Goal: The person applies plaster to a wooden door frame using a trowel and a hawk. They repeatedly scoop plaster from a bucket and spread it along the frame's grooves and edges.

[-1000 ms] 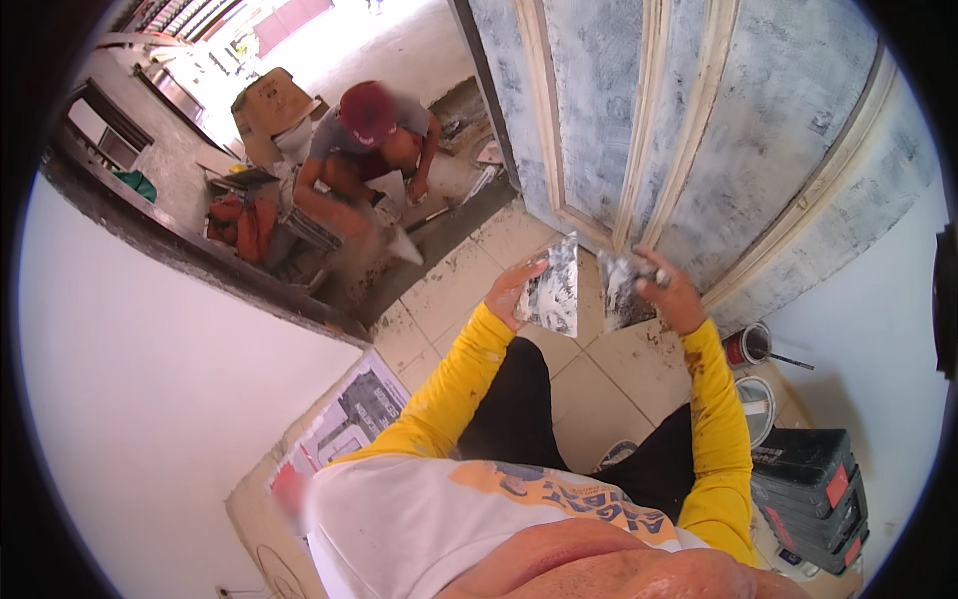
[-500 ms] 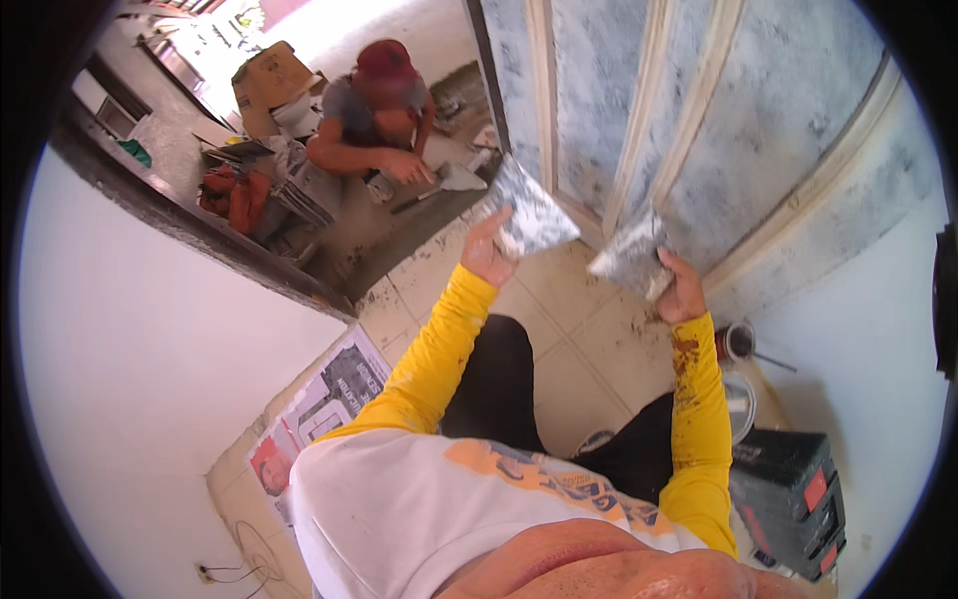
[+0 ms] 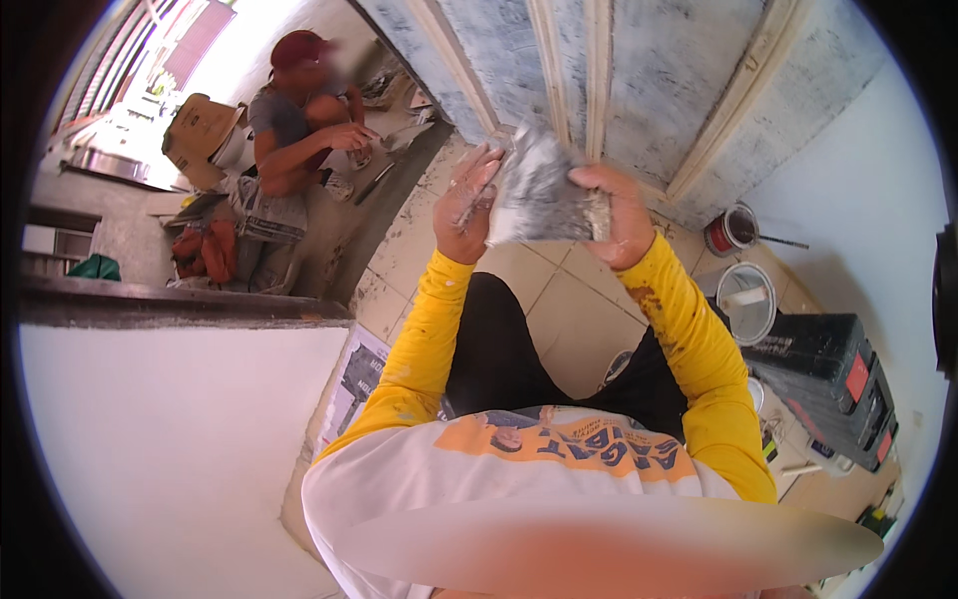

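My left hand (image 3: 464, 205) is closed on a putty-smeared metal blade, seen almost edge-on. My right hand (image 3: 619, 210) grips a second broad metal blade (image 3: 539, 190), blurred and streaked with grey-white putty, which overlaps or lies very near the first; whether they touch I cannot tell. Both hands are whitened at the fingers and held close together above the tiled floor (image 3: 549, 319), before a patchy grey-white panelled door (image 3: 679, 90) with raw wood mouldings.
Beyond the doorway on the left, a person in a red cap (image 3: 304, 115) crouches among a cardboard box (image 3: 195, 140), orange cloth (image 3: 205, 250) and tools. At right stand an open paint can (image 3: 728, 230), a white bucket (image 3: 746, 299) and black stacked cases (image 3: 818, 369). A white wall (image 3: 150, 419) borders the lower left.
My hands have moved up and closer together, bringing the two blades over each other. The view has turned, and the crouching person now has their head lifted and turned rightward.
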The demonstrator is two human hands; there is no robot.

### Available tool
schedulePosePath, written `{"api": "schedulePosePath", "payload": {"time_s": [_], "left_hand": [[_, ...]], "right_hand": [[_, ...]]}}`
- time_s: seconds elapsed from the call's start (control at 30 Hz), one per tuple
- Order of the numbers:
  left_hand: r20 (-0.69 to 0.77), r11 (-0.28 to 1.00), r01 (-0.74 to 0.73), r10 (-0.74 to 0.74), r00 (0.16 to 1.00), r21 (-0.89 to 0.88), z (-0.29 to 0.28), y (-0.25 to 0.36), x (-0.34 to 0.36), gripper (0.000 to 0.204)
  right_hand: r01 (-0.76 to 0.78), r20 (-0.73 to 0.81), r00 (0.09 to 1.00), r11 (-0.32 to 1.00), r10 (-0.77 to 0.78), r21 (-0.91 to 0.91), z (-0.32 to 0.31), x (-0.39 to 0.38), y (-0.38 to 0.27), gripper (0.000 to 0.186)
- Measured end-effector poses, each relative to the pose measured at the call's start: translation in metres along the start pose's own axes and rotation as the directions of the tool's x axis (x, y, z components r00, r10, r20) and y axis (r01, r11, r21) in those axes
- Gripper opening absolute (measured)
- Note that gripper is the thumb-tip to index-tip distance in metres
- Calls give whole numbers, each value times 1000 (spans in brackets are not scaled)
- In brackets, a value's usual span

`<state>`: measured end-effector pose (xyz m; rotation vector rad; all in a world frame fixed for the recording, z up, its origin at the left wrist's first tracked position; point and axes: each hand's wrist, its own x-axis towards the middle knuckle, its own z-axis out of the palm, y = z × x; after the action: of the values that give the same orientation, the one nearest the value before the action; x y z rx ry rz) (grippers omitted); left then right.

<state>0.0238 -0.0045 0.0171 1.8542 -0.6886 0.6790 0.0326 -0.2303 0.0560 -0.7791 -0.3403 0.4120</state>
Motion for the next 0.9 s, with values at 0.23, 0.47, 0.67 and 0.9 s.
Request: {"api": "schedulePosePath", "payload": {"time_s": [0.23, 0.47, 0.67, 0.9], "left_hand": [[-302, 763, 611, -646, 701, -214, 12, -12, -38, 40], [-196, 799, 596, -598, 777, -79, 25, -18, -39, 42], [-147, 740, 631, -668, 730, -233, 21, -28, -41, 41], [-172, 750, 642, -661, 731, -158, 12, -37, -47, 41]], "right_hand": [[-93, -304, 931, 676, -200, -731, -109, 20, 16, 44], [-121, -302, 780, 341, -548, -932, -134, 73, 102, 40], [-168, -191, 675, 104, -713, -980, -121, 108, 123, 38], [-197, -161, 655, 39, -738, -980, -110, 130, 119, 39]]}}
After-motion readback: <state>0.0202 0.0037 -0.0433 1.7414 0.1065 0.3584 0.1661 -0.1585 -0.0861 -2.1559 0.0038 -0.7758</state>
